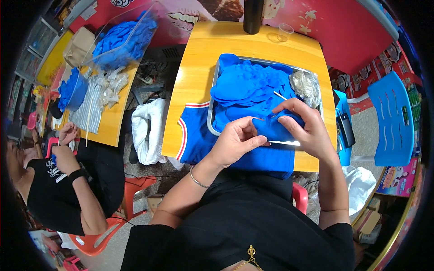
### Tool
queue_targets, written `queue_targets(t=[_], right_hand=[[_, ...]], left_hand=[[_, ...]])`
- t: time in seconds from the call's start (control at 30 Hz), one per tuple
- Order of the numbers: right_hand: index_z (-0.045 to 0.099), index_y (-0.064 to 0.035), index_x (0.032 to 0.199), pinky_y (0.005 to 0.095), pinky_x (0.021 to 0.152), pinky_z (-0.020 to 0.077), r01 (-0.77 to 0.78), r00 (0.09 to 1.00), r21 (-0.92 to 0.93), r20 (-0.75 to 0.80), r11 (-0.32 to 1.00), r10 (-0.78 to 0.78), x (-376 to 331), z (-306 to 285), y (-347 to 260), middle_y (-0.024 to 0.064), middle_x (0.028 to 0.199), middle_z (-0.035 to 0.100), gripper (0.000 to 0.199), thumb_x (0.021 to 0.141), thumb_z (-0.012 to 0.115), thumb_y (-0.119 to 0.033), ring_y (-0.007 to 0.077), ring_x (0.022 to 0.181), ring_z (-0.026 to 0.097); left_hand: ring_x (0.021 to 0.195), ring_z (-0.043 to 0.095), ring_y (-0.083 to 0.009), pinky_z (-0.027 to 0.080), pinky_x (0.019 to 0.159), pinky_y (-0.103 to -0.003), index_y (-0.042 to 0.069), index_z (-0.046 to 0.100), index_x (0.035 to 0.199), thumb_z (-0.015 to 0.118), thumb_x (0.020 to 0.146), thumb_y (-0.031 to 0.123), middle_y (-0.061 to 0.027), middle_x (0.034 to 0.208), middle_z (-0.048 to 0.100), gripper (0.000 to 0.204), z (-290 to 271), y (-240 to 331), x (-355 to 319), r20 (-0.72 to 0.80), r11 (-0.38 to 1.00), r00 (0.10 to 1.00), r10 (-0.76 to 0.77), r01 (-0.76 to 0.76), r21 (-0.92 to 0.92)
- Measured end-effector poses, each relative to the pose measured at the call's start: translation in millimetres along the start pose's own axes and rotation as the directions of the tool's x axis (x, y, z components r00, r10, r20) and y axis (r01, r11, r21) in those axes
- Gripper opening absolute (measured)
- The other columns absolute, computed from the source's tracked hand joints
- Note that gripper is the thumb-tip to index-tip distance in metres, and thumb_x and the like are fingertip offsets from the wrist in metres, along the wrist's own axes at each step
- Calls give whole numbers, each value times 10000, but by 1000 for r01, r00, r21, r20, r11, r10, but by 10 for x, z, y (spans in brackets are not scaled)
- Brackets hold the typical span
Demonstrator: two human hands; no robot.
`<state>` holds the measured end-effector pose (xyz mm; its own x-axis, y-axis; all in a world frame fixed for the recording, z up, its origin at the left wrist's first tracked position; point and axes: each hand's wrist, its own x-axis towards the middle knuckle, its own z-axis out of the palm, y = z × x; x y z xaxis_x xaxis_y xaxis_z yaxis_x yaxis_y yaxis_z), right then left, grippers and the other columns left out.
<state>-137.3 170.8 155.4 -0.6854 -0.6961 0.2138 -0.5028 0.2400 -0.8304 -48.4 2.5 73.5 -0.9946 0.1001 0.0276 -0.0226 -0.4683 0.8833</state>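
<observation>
Both of my hands are over the near edge of a metal tray [210,118] heaped with blue soft pieces [242,86]. Between them they hold a blue soft piece [272,130], stretched from one hand to the other. My left hand [237,141] pinches its left end between thumb and fingers. My right hand [309,128] grips its right end, with the thumb and a bent index finger on top. A thin white stick [280,95] reaches from the heap toward my right hand; whether the hand holds it, I cannot tell. Below lies a blue sleeveless garment [196,131] with red and white trim.
A crumpled clear plastic bag [306,86] lies in the tray's right side. At the table's back stand a black cylinder [252,18] and a clear cup [285,30]. On the left, a person [58,189] works at another table beside a clear bin [124,43] of blue pieces.
</observation>
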Motion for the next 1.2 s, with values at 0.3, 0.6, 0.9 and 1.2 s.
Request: queue_targets(t=[0.3, 0.6, 0.9, 1.2], right_hand=[[597, -12, 942, 270, 638, 458, -55, 998, 14, 44, 998, 55, -19, 9, 48, 92, 816, 602, 153, 842, 593, -128, 161, 711, 588], [596, -20, 949, 272, 633, 453, -85, 992, 36, 92, 996, 82, -30, -10, 41, 93, 809, 595, 167, 835, 600, -141, 150, 700, 572], [588, -22, 978, 278, 715, 446, -61, 998, 125, 18, 990, 60, -37, -12, 72, 83, 897, 596, 173, 853, 574, -140, 165, 790, 575], [592, -30, 955, 286, 686, 433, -73, 978, -57, 191, 996, 83, -21, -59, -1, 82, 849, 594, 336, 703, 741, -193, 174, 755, 570]], left_hand=[[766, 661, -179, 521, 723, -264, -7, 523, 1080, 624, 818, 13, -67, 809, 615, 281, -13, 170, -28, 53, 986, 989, -138, 132, 101], [807, 653, -161, 511, 738, -260, 2, 547, 1064, 659, 792, 12, -95, 881, 649, 295, -136, 143, -27, 184, 967, 964, -192, 153, 204], [656, 467, -29, 387, 600, -168, 44, 578, 1050, 671, 819, 104, 30, 741, 515, 256, 1, 124, 71, -5, 996, 999, 37, -36, 83], [664, 476, -22, 401, 598, -161, 51, 569, 956, 655, 809, 68, 30, 760, 527, 172, 22, 171, 72, 9, 995, 997, -71, 70, 73]])
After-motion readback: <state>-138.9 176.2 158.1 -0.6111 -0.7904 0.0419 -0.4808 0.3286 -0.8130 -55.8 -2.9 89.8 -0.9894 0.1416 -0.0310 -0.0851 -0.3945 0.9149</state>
